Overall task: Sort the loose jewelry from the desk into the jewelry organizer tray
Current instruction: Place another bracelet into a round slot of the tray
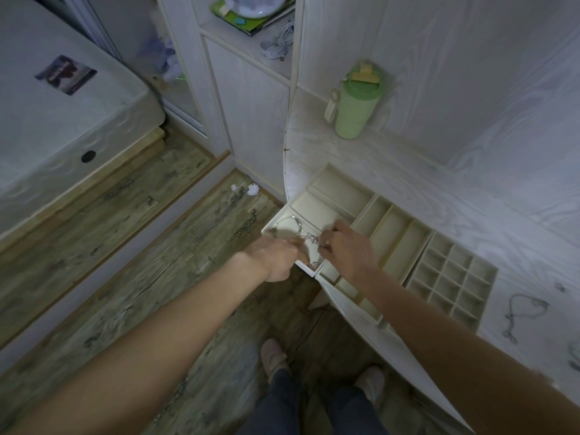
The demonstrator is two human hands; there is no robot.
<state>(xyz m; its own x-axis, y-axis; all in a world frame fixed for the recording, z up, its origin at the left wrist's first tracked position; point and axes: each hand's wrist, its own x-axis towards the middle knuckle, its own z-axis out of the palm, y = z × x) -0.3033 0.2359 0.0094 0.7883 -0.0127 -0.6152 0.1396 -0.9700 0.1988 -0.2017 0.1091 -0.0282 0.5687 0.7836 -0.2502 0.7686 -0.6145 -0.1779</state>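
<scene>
A worn wood floor (pixel 131 246) runs under a pale curved desk (pixel 392 171) in dim light. Nearest, both hands meet over the tray (pixel 417 243), which overhangs the desk's edge: the left hand (pixel 276 257) and right hand (pixel 348 246) each pinch a silver necklace (pixel 293 229) lying in the tray's end compartment. That overhang looks risky; a downward press could tip it. A snagged chain might tangle. More chains (pixel 521 312) wait on the desk at right, blurred. Farther back stands a green bottle (pixel 356 105). The fingertips are hidden.
</scene>
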